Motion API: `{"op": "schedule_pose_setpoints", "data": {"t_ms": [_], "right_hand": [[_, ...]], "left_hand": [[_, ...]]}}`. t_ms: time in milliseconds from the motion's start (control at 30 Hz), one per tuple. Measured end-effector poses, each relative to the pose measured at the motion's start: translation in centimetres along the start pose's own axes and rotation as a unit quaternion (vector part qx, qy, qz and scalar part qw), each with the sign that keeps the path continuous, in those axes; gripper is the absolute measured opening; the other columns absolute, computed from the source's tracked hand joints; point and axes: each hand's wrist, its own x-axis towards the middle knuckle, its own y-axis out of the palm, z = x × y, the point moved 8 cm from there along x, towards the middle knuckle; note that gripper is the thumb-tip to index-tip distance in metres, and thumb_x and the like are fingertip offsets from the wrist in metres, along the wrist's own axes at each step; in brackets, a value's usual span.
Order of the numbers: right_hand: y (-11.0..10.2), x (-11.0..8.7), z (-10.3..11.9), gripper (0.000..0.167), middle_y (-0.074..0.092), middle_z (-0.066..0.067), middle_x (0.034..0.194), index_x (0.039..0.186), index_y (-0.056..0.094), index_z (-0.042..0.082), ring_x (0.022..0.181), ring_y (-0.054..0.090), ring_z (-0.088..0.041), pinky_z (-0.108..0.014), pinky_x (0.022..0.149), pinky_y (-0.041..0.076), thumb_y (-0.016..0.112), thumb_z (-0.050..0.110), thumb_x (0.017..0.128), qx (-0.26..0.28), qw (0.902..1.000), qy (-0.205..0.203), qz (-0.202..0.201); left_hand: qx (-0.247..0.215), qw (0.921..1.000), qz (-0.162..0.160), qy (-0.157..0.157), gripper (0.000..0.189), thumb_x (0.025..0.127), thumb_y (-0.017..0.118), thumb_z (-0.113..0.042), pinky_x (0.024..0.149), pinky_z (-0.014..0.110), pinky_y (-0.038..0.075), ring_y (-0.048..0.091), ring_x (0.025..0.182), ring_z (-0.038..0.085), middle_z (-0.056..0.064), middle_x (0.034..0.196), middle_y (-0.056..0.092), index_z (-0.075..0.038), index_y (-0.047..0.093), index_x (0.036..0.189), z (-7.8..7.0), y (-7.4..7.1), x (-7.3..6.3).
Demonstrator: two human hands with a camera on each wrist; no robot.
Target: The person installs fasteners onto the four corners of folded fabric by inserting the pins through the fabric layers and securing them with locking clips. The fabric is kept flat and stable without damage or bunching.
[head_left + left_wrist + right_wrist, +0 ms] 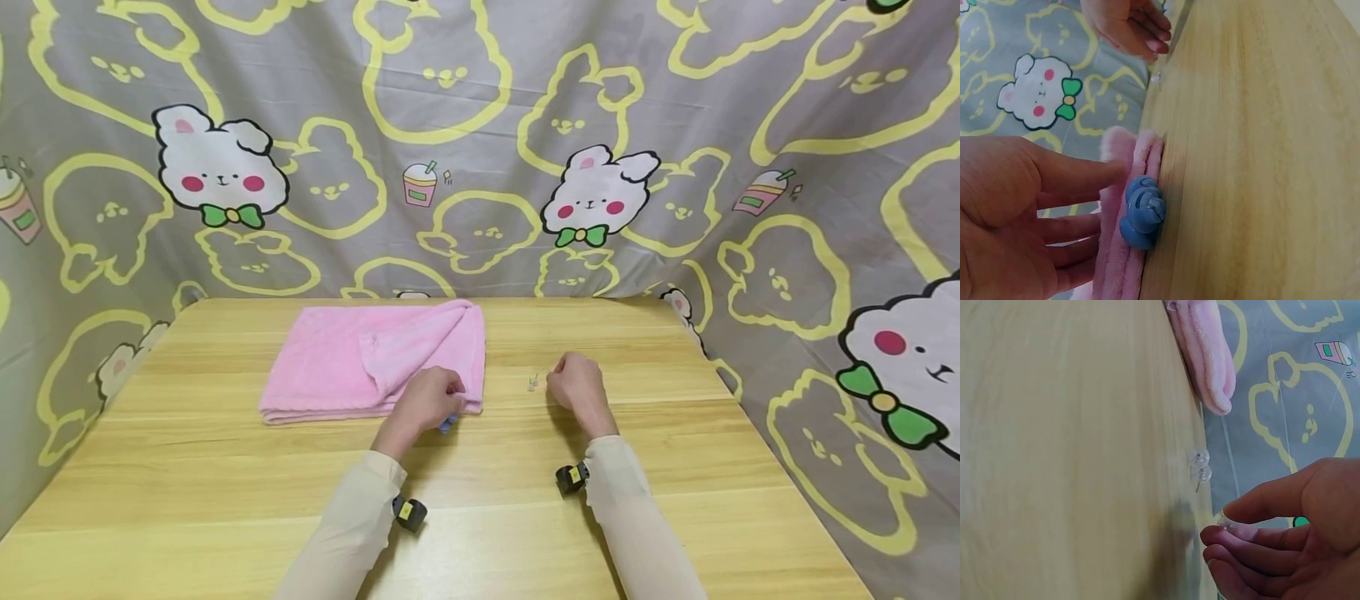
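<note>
A folded pink towel (322, 354) lies left of the middle of the table, one top corner turned back. My left hand (429, 400) is at its front right corner; in the left wrist view its thumb is in front of the towel's upper layer and its fingers behind, pinching the edge. Below that hand, a blue rounded plastic piece (1144, 212) sits against the towel's front edge. My right hand (576, 385) pinches a small clear-headed pin (1227, 523) between thumb and forefinger. Two more clear pins (1200, 465) with thin metal shafts rest on the wood just left of it.
The wooden table (480, 533) is enclosed by a grey curtain (480, 100) printed with rabbits, at the back and both sides. A small black camera (409, 512) is strapped under the left wrist and another black camera (572, 477) under the right.
</note>
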Motion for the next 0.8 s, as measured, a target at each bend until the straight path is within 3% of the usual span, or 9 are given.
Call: {"op": "schedule_pose_setpoints", "data": {"t_ms": [200,433,800], "right_hand": [[-0.2,-0.4,1.3,0.01,0.068,-0.011,0.086,0.092,0.066,0.004,0.069,0.059,-0.02,-0.029,0.059,0.046,0.059,0.011,0.091,0.033,0.9987,-0.033,-0.022],[0.7,-1.1,3.6,0.011,0.069,-0.008,0.083,0.093,0.07,0.006,0.068,0.059,-0.019,-0.029,0.061,0.046,0.062,0.012,0.089,0.085,0.9938,-0.069,-0.014],[3.9,-2.2,6.5,0.011,0.075,-0.009,0.079,0.095,0.075,0.001,0.071,0.071,-0.021,-0.025,0.062,0.052,0.071,0.008,0.086,0.202,0.9709,-0.098,0.082]], "left_hand": [[-0.03,0.9992,-0.024,-0.013,0.017,0.091,0.072,-0.014,0.064,0.029,0.047,0.056,0.059,0.013,-0.002,0.065,0.062,-0.009,0.071,0.075,0.5,-0.4,0.2],[-0.036,0.9977,-0.044,-0.037,0.016,0.091,0.073,-0.017,0.071,0.034,0.05,0.059,0.063,0.015,0.0,0.069,0.066,-0.009,0.072,0.078,1.0,-0.9,0.3],[-0.052,0.9942,-0.076,-0.054,0.011,0.09,0.076,-0.017,0.079,0.04,0.053,0.065,0.075,0.02,0.005,0.08,0.075,-0.007,0.077,0.085,1.7,-2.1,0.5]]}}
